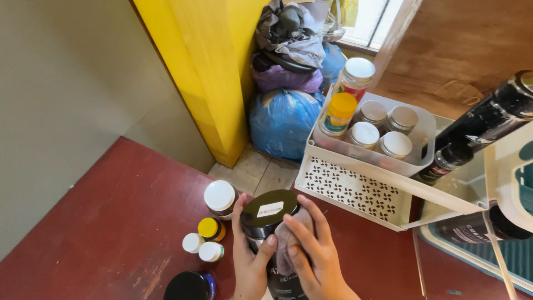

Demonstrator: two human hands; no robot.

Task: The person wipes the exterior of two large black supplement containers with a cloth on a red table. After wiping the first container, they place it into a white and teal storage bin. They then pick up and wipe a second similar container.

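Both hands (286,253) clasp black jar (270,219) amid bottles (211,230).

Wide open dark-red wooden bench (105,222) to the left, plenty of room. Close left: cluster of small white- and yellow-capped bottles (208,233) blocks. Right: white perforated plastic rack (355,189) w/ jars crowds in, gap narrow.

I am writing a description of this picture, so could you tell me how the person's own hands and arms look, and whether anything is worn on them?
Both the left hand and the right hand are bare: no gloves, rings or watch are visible. The fingernails are short and unpainted. No sleeve shows on either wrist before the lower edge of the picture.
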